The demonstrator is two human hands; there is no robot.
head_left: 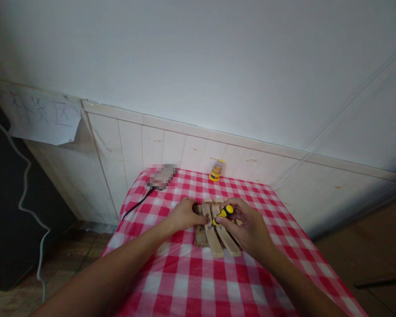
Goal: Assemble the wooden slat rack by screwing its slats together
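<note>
A small wooden assembly (214,249) lies on the checked tablecloth, with two pale slats running toward me across a darker wooden piece (201,238). My left hand (187,214) grips its left side, the thumb laid over the nearer slat and the fingers mostly hidden behind. In my right hand (247,222) is a short yellow-and-black screwdriver (226,211), tilted, its lower end down between the slats. The exact contact of its tip is too small to make out. Dark marks that look like screws or holes dot the slats.
A red-and-white checked cloth (185,281) covers the table, which stands against a panelled wall (174,145). At the back is a clear container with a yellow base (215,175). A blurred-out object (163,177) with a black strap lies back left. A white cable (24,193) hangs at left.
</note>
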